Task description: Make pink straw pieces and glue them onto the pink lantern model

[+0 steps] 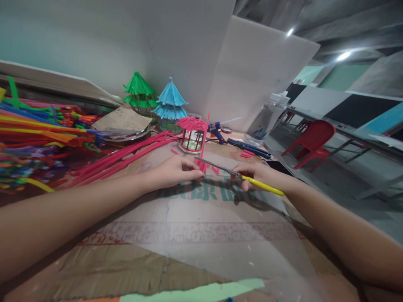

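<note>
My left hand (178,170) is closed, its thumb and fingertips pinching a pink pipe cleaner (204,140) near the lower end. The stem stands upright from my fingers. In my right hand (252,174) is a pair of scissors with yellow handles (264,186), and the fingers are wrapped round them. Their blades (215,164) point left and reach the pipe cleaner just above my left fingertips; whether they touch it I cannot tell. Short pink pieces (215,169) lie by the blades. Just behind stands a small pavilion model with a pink roof (192,124) and brown posts.
Long pink pipe cleaners (126,155) lie at the left, beside a big pile of coloured ones (47,130). Behind stand a green pavilion (138,90) and a blue one (170,100). A glue gun (216,132), blue-handled tool (248,147), clear bottle (266,119) and phone (279,167) sit at the right.
</note>
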Motion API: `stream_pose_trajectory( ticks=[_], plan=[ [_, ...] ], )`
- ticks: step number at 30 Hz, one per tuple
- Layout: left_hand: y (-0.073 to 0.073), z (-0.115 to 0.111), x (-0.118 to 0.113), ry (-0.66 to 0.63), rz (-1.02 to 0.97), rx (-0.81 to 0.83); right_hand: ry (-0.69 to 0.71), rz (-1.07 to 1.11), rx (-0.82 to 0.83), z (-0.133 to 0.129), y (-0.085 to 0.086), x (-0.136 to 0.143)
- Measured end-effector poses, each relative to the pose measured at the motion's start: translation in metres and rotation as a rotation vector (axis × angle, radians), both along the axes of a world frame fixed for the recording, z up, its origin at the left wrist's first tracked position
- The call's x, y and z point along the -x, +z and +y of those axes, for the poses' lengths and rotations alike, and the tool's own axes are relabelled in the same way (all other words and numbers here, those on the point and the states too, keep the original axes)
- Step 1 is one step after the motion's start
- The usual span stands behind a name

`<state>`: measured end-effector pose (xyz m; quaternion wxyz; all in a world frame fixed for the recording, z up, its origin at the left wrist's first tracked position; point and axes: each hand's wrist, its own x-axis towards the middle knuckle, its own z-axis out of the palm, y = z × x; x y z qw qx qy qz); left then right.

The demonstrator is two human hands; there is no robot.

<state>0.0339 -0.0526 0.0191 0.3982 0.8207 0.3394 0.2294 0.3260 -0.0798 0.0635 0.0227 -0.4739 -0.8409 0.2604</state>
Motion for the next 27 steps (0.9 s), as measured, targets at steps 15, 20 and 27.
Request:
stream_pose_trajectory(
  ticks=[15,20,27],
  plan=[
    [0.001,0.006,0.002,0.256,0.006,-0.217,0.113,-0.051,-0.105,-0.005,-0.011,0.007],
    [0.001,0.006,0.001,0.315,0.008,-0.226,0.227,-0.134,-0.173,-0.012,-0.003,0.008],
    [0.000,0.005,0.000,0.332,0.034,-0.320,0.231,-0.089,-0.209,-0.017,0.014,0.017]
  ],
)
